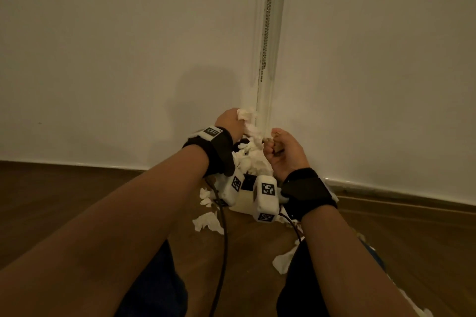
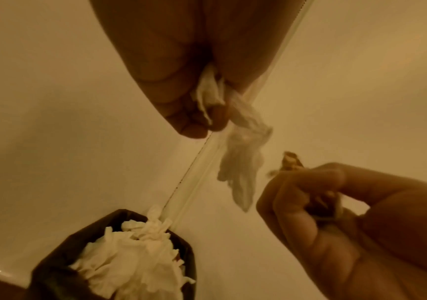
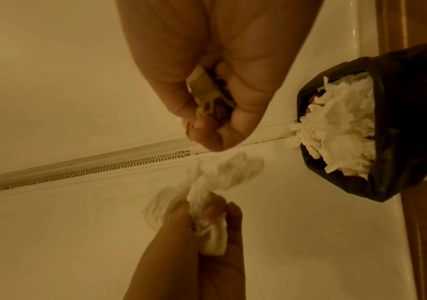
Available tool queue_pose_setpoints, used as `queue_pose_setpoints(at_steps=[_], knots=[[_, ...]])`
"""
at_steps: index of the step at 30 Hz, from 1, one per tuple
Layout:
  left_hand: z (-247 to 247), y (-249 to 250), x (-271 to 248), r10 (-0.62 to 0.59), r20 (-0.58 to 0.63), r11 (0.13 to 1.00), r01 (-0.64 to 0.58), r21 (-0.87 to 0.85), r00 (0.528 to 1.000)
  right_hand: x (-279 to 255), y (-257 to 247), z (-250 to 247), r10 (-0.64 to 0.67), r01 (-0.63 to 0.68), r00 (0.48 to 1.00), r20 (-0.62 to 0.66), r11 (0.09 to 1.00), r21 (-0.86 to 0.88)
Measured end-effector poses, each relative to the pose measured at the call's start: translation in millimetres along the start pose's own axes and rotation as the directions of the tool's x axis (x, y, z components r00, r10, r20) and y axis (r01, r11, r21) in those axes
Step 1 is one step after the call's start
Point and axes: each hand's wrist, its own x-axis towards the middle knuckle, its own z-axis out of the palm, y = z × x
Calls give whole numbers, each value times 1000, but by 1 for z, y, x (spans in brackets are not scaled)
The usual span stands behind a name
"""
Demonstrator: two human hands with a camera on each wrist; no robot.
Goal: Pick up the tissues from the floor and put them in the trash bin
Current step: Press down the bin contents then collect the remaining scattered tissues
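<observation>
the trash bin (image 2: 53,270) is set on the floor (image 1: 77,195) in the corner against the wall (image 1: 128,59), and is heaped above its dark-lined rim with white tissues (image 2: 130,261). above it, a crumpled tissue (image 2: 243,162) is pinched in the curled left hand (image 1: 228,121), its long axis hanging down toward the bin. a small brownish scrap (image 3: 207,95) is gripped in the closed right hand (image 1: 283,152). more loose tissues (image 1: 207,222) are scattered on the floor beside the bin.

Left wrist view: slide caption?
Left hand pinches a crumpled tissue above the tissue-filled, black-lined trash bin.
</observation>
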Motion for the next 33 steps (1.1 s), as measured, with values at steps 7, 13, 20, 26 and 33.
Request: queue_pose_setpoints(at_steps=[7, 13, 20, 26, 33], knots=[[20, 14, -1, -12, 33, 996, 15, -89, 999, -2, -14, -13, 2, -8, 995, -97, 998, -65], [31, 6, 1, -42, -17, 997, 43, 70, 999, 1, -13, -17, 36, -56, 982, -185, 993, -107], [40, -16, 17, -140, -12, 983, 141, 117, 990, 13, -7, -19, 23, -41, 990, -138, 991, -128], [45, -34, 29, -334, 112, 760, 338, -555, 936, 31, -2, -23, 84, -113, 979, -188, 982, -152], [52, -77, 53, -333, 111, 685, 321, -654, 936, 57, 3, -34, 59, -161, 965, -254, 902, -401]])
